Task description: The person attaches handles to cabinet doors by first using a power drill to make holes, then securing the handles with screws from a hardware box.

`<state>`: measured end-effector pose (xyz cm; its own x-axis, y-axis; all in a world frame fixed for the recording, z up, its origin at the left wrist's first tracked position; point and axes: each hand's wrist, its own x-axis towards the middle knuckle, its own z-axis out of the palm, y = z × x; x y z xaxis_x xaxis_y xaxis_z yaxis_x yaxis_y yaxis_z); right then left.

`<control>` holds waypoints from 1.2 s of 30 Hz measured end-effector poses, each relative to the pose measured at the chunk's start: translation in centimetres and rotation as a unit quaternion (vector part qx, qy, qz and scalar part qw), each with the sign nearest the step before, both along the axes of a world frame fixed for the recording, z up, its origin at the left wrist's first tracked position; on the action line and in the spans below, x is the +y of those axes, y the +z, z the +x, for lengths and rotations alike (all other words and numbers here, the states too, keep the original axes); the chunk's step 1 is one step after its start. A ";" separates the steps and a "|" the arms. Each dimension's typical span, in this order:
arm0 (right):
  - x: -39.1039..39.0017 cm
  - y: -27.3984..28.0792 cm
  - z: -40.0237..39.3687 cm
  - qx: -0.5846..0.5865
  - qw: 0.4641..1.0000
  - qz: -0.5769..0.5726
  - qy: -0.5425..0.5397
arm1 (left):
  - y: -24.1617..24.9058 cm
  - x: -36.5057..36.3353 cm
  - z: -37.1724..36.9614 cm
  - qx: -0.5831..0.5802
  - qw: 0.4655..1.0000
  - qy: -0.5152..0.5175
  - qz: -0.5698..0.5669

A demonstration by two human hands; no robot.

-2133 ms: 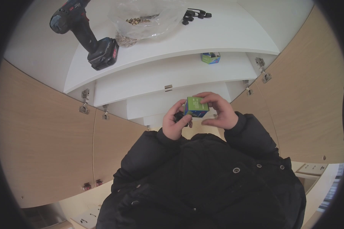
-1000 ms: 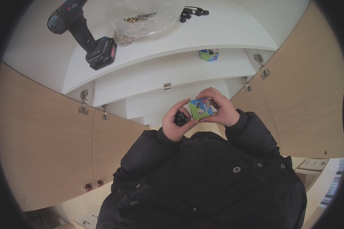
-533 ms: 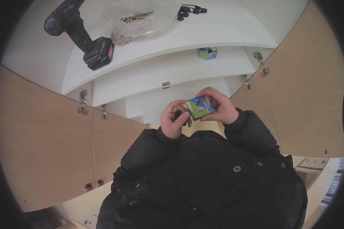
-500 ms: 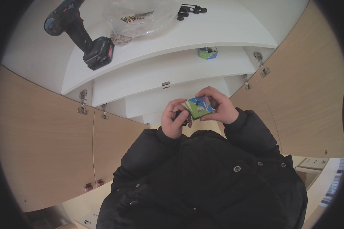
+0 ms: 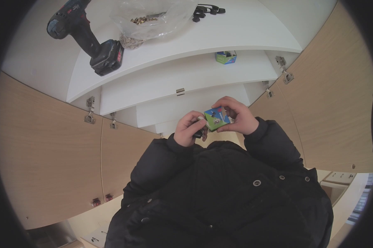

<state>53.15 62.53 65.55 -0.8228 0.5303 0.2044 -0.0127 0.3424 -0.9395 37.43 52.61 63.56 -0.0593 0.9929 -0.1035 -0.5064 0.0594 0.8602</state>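
A small blue and green box (image 5: 216,119) is held up in front of the jacket. My right hand (image 5: 239,116) grips its right side, thumb below and fingers above. My left hand (image 5: 189,127) is at the box's left end, with thumb and forefinger pinched at its white flap (image 5: 202,119). The lower fingers of my left hand are curled round a small black object (image 5: 198,134), mostly hidden. What lies inside the box cannot be seen.
A cordless drill (image 5: 87,39), a clear bag (image 5: 151,20) of small metal parts and black pieces (image 5: 207,11) lie on the upper white shelf. A similar box (image 5: 225,57) stands one shelf lower. Wooden doors (image 5: 50,149) with metal hinges (image 5: 90,110) flank both sides.
The thumb and forefinger of my left hand have closed on the box's left end. The box has turned slightly, and the black object has shifted a little lower.
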 end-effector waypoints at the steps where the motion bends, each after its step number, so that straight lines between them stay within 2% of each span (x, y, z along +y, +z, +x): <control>1: 0.1 -0.2 0.0 0.024 0.999 -0.037 0.005 | -0.1 0.0 0.0 -0.015 1.000 0.001 0.019; 6: 1.0 -2.8 -0.2 0.131 0.969 -0.208 -0.012 | -0.7 -0.1 0.3 -0.093 0.994 0.036 0.041; 8: 0.9 -3.9 -0.6 0.200 0.926 -0.320 0.022 | -1.0 0.0 0.5 -0.107 0.991 0.036 0.067; 12: 0.5 -5.1 -1.3 0.260 0.869 -0.415 0.075 | -0.7 0.2 0.8 -0.094 0.993 0.047 0.061; 15: 0.7 -5.0 -1.6 0.290 0.859 -0.418 0.051 | -1.0 0.4 0.7 -0.036 0.998 0.049 0.020; 18: 1.0 -3.8 -1.3 0.281 0.880 -0.384 0.016 | -0.9 0.6 0.9 -0.005 0.999 0.029 -0.035; 21: 1.0 -2.6 -1.1 0.228 0.921 -0.317 -0.001 | -0.7 1.2 0.9 -0.023 0.986 0.062 -0.151; 23: 1.1 -1.6 -0.9 0.116 0.970 -0.212 0.004 | -1.3 1.9 0.9 -0.109 0.956 0.056 -0.268; 24: 1.1 -1.1 -0.9 0.088 0.979 -0.184 0.006 | -1.7 2.1 0.9 -0.131 0.945 0.055 -0.296; 26: 1.2 -0.5 -1.2 0.017 0.996 -0.086 0.010 | -2.9 2.4 1.0 -0.216 0.924 0.033 -0.315; 30: 1.2 1.2 -1.9 -0.057 0.998 0.019 0.029 | -3.6 2.9 1.1 -0.301 0.908 -0.007 -0.291; 33: 1.3 1.4 -2.3 -0.089 0.990 0.083 0.066 | -3.5 3.0 1.6 -0.238 0.940 -0.028 -0.244; 36: 1.1 1.3 -2.7 -0.088 0.977 0.149 0.121 | -3.1 3.2 1.8 -0.273 0.923 -0.027 -0.268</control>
<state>50.45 63.62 66.86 -0.9532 0.2539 0.1639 0.0253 0.6075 -0.7939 39.18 55.78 60.49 0.1963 0.7897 -0.5812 -0.8399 0.4413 0.3159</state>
